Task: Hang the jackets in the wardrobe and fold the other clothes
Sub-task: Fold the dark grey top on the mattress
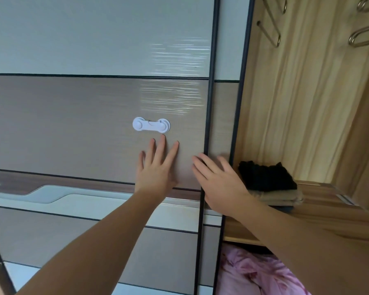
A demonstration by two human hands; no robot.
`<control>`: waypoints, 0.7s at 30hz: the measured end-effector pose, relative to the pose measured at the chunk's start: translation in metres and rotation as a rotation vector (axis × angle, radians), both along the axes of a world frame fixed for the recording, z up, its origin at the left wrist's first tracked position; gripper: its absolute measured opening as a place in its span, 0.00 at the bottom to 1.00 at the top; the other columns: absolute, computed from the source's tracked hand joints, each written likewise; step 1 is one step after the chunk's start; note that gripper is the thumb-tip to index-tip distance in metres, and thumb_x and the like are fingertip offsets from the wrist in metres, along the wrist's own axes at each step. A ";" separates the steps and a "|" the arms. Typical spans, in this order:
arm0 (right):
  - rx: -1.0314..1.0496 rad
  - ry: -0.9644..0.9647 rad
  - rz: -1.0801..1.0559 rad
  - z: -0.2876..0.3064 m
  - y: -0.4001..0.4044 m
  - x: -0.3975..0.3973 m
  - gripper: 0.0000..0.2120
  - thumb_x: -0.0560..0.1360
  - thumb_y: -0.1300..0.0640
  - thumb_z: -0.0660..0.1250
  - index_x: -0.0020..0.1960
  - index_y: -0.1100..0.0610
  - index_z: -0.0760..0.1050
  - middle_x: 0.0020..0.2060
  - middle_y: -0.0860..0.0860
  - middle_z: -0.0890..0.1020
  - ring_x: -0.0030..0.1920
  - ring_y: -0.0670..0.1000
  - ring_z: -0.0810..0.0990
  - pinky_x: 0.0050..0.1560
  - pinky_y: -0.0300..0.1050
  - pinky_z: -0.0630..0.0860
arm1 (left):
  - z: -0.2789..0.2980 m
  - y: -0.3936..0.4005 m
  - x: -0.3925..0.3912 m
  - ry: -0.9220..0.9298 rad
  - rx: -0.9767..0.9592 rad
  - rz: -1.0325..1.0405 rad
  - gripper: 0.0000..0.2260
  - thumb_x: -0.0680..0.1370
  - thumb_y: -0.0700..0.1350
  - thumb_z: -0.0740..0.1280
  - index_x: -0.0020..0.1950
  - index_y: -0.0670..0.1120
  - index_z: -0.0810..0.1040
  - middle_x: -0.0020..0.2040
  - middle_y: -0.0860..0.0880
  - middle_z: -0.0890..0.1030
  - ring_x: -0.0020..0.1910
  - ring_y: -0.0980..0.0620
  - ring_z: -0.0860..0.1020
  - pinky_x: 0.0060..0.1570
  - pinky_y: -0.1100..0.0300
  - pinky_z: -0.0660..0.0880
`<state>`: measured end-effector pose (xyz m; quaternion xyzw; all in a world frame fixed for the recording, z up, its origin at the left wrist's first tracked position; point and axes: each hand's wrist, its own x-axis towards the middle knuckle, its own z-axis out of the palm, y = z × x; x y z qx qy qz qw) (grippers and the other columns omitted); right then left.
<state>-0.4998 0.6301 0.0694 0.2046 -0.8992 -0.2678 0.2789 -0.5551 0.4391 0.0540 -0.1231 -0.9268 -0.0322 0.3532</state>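
your left hand [157,167] lies flat on the brown band of the sliding door [73,128], fingers straight and spread apart, their tips just below the white child lock [151,125] without touching it. your right hand [218,182] sits just beside it, over the door's dark edge strip [209,103], fingers straight and a little apart, pointing up and to the left; it looks slightly blurred, and you cannot tell whether the palm presses the door or only hovers at it. neither hand holds anything. the door is made of bands: pale grey at the top, brown in the middle, then a strip with a white curved inlay under your left wrist, and more brown and white panels below. to the right of the door the wardrobe [285,92] stands open, its inside a light wood grain. on the shelf [320,205] just beyond your right hand sits a small stack of folded clothes [273,188]: a black piece on top, beige pieces under it, and a bluish edge at the bottom. below the shelf, in the lower compartment, a pink fabric [258,273] lies crumpled, partly hidden by your right forearm. at the top right several metal hangers [274,28] show, bare and cut off by the frame edge.
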 end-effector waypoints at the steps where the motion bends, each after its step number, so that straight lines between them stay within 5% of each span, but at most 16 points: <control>1: 0.017 -0.003 -0.008 0.000 0.002 -0.001 0.35 0.76 0.50 0.63 0.77 0.60 0.54 0.78 0.57 0.52 0.78 0.57 0.46 0.73 0.61 0.51 | -0.001 0.000 -0.001 0.005 -0.005 0.001 0.48 0.70 0.55 0.74 0.79 0.57 0.45 0.80 0.45 0.48 0.78 0.41 0.49 0.73 0.42 0.55; 8: 0.077 -0.003 0.018 0.003 0.023 0.004 0.31 0.75 0.54 0.63 0.75 0.61 0.61 0.76 0.58 0.60 0.77 0.56 0.54 0.71 0.61 0.59 | -0.005 0.006 -0.005 0.139 -0.042 -0.037 0.52 0.56 0.54 0.83 0.77 0.54 0.63 0.77 0.41 0.62 0.74 0.35 0.63 0.63 0.38 0.69; 17: 0.062 -0.048 -0.011 0.006 0.066 0.022 0.28 0.75 0.54 0.64 0.73 0.62 0.67 0.74 0.59 0.65 0.76 0.58 0.60 0.71 0.59 0.63 | -0.009 0.046 0.002 0.193 -0.077 -0.064 0.53 0.56 0.56 0.82 0.77 0.55 0.61 0.77 0.42 0.61 0.73 0.33 0.61 0.61 0.37 0.68; 21: 0.052 -0.053 -0.047 0.002 0.092 0.030 0.28 0.78 0.53 0.62 0.75 0.61 0.62 0.77 0.58 0.60 0.77 0.57 0.54 0.74 0.59 0.58 | -0.010 0.074 0.006 0.213 -0.097 -0.078 0.52 0.56 0.57 0.82 0.76 0.56 0.61 0.77 0.41 0.61 0.73 0.33 0.59 0.60 0.36 0.68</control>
